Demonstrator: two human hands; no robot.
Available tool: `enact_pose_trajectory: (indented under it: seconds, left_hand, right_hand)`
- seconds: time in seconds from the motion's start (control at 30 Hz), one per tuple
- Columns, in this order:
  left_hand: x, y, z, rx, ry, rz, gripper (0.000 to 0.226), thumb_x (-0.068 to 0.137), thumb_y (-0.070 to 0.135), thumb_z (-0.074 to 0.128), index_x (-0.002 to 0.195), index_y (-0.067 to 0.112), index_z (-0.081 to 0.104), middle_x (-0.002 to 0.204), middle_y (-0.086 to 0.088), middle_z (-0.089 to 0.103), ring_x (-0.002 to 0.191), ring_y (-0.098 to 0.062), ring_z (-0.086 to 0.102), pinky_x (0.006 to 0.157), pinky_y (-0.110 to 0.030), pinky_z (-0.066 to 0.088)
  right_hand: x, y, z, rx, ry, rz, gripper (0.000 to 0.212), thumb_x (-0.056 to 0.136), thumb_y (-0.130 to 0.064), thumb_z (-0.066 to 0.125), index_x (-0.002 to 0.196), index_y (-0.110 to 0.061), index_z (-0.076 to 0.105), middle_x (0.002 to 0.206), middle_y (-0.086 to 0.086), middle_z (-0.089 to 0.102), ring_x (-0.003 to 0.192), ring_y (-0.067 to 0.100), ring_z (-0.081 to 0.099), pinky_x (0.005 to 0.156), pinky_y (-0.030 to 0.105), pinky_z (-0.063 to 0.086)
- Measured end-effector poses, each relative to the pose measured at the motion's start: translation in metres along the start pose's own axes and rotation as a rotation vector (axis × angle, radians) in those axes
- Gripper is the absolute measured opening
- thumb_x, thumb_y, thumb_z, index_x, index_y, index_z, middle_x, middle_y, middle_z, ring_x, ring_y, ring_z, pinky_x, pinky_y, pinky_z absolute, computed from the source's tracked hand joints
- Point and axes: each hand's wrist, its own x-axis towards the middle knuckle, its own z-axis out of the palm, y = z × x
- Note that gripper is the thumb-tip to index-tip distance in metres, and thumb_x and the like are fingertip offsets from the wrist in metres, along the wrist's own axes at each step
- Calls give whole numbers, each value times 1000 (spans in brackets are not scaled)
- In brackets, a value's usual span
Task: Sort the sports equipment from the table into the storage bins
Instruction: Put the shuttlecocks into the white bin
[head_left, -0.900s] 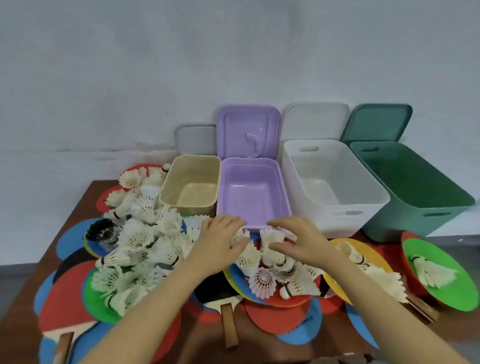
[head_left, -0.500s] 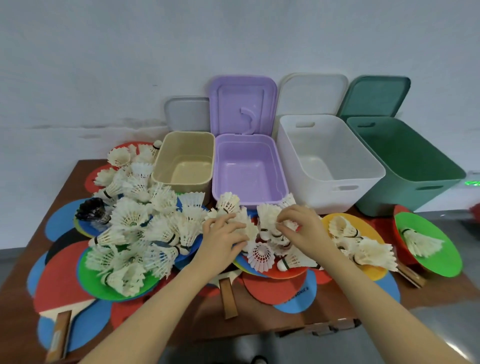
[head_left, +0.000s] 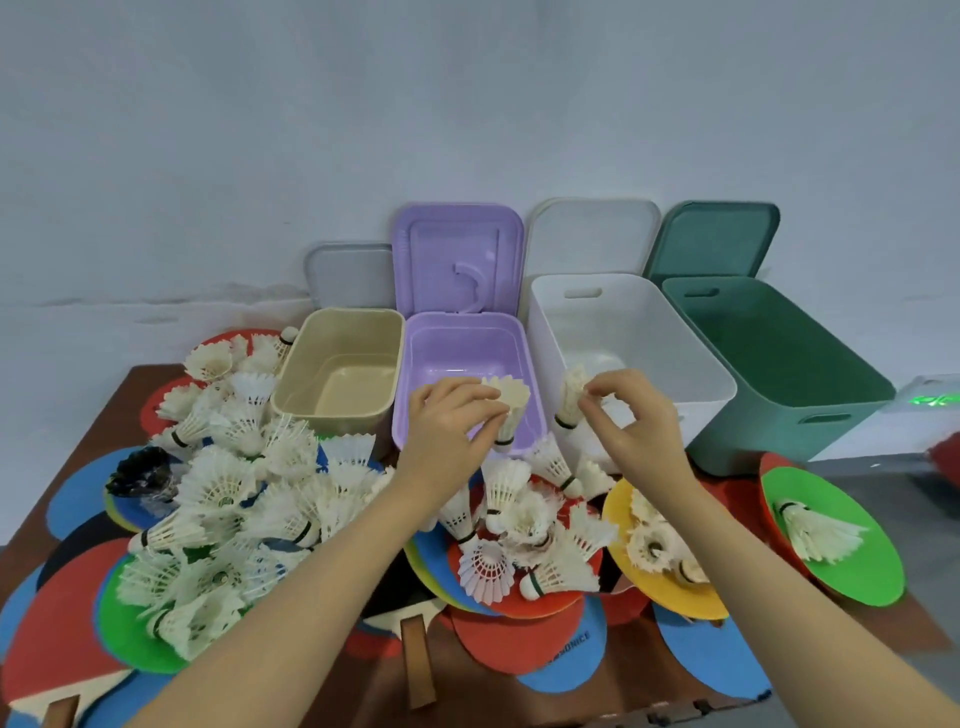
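Note:
Several white shuttlecocks lie heaped on coloured table-tennis paddles across the brown table (head_left: 519, 696). My left hand (head_left: 449, 423) pinches one shuttlecock (head_left: 511, 402) above the front rim of the purple bin (head_left: 462, 358). My right hand (head_left: 631, 421) pinches another shuttlecock (head_left: 570, 397) between the purple bin and the white bin (head_left: 634, 332). Both shuttlecocks hang cork end down. A big pile of shuttlecocks (head_left: 234, 493) covers the left side, and a smaller pile (head_left: 524, 530) lies under my hands.
Four open bins stand in a row at the back: a beige bin (head_left: 337, 369), the purple one, the white one and a green bin (head_left: 774, 358), with lids leaning on the wall. A black shuttlecock (head_left: 140, 470) lies far left. A green paddle (head_left: 857, 561) carries one shuttlecock at right.
Both hands have lifted from the shuttlecock pile, each with one shuttlecock, and moved up toward the purple and white bins. The camera view has also shifted.

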Motion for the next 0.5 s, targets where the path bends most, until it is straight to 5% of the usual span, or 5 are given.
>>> enact_pose_trajectory:
  seconds: [0.2, 0.37, 0.5]
  left_hand:
    - [84, 29, 73, 66, 7, 9, 19, 82, 26, 57, 77, 16, 73, 87, 5, 70, 90, -10, 54, 78, -30, 30]
    - [130, 36, 135, 156, -103, -117, 16, 79, 26, 59, 76, 18, 72, 87, 4, 70, 89, -14, 55, 74, -26, 23]
    - [129, 44, 168, 230, -245, -263, 27, 82, 22, 61, 106, 12, 69, 112, -5, 66, 106, -28, 55, 84, -32, 23]
  right_hand:
    - [54, 68, -41, -83, 65, -19, 3, 83, -5, 65, 83, -6, 63, 82, 1, 61, 78, 8, 50, 72, 14, 40]
    - [86, 129, -62, -140, -40, 72, 6, 87, -11, 62, 91, -10, 65, 90, -3, 60, 85, 16, 56, 72, 21, 41]
    - [86, 165, -68, -210, -204, 37, 26, 88, -19, 62, 113, -11, 65, 113, 5, 64, 106, 22, 55, 88, 19, 34]
